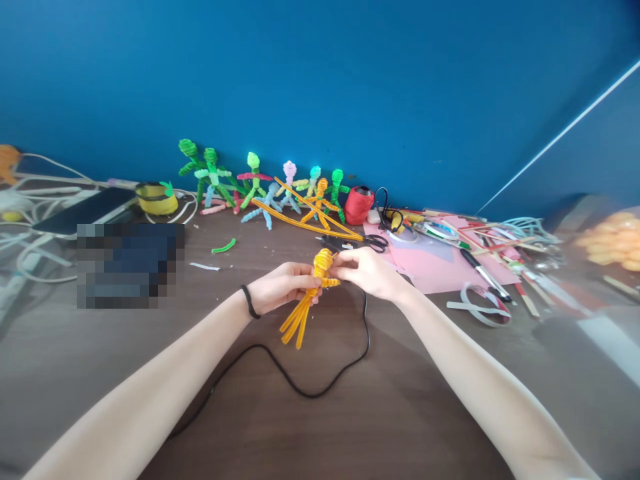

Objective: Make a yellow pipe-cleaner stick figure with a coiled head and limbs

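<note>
A yellow-orange pipe cleaner figure is held over the table in front of me. It has a coiled head, a short wound arm to the right and several straight strands hanging at the bottom. My left hand grips the body from the left, fingers closed around its middle. On the other side, my right hand is closed in a pinch beside the head, at what looks like a pipe cleaner end; the exact spot is partly hidden by the fingers. Just behind lie loose orange pipe cleaners and black-handled scissors.
Several finished pipe cleaner figures lean along the blue wall. A black cable curves across the brown table. Pink paper, a pen and craft strips lie right; a phone and white cables lie left.
</note>
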Demonstrator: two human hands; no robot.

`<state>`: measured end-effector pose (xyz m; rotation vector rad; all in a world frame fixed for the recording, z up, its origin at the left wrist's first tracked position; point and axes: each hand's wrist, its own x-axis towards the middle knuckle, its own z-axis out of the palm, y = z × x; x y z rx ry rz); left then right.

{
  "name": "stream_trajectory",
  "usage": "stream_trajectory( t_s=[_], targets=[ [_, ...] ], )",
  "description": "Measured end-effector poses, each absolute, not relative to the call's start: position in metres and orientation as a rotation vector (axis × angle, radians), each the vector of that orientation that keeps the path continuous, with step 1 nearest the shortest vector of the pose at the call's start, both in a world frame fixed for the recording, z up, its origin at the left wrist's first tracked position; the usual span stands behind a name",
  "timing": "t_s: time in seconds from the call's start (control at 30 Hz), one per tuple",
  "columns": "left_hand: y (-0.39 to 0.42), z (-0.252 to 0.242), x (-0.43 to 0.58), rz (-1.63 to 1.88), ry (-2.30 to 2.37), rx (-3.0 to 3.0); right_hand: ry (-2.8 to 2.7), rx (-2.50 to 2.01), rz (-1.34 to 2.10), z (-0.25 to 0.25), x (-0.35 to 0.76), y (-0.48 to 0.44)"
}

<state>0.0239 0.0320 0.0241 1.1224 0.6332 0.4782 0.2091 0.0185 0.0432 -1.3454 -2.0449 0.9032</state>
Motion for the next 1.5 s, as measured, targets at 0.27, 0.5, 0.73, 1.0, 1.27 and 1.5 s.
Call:
stream_trajectory(
  t_s=[0.27, 0.5, 0.73, 1.0, 1.27, 1.5],
  targets=[
    [0.031, 0.021, 0.028, 0.536, 0.729, 1.138, -1.993, -1.372, 0.771, 0.052, 0.202, 0.01],
    [0.034, 0.018, 0.028, 0.697, 0.831, 1.083, -1.973, -1.331, 0.812, 0.053, 0.198, 0.006],
    [0.039, 0.016, 0.027, 0.803, 0.778, 0.971, -1.946, -1.322, 1.036, 0.049, 0.199, 0.008],
    [0.036, 0.021, 0.021, 0.636, 0.555, 0.984, -1.898, -1.306, 1.461, 0.041, 0.213, 0.019],
    [0.035, 0.017, 0.019, 0.442, 0.542, 1.067, -1.968, -1.399, 1.243, 0.042, 0.213, 0.02],
    [0.034, 0.019, 0.024, 0.505, 0.698, 1.128, -1.989, -1.393, 0.8, 0.048, 0.203, 0.011]
  ],
)
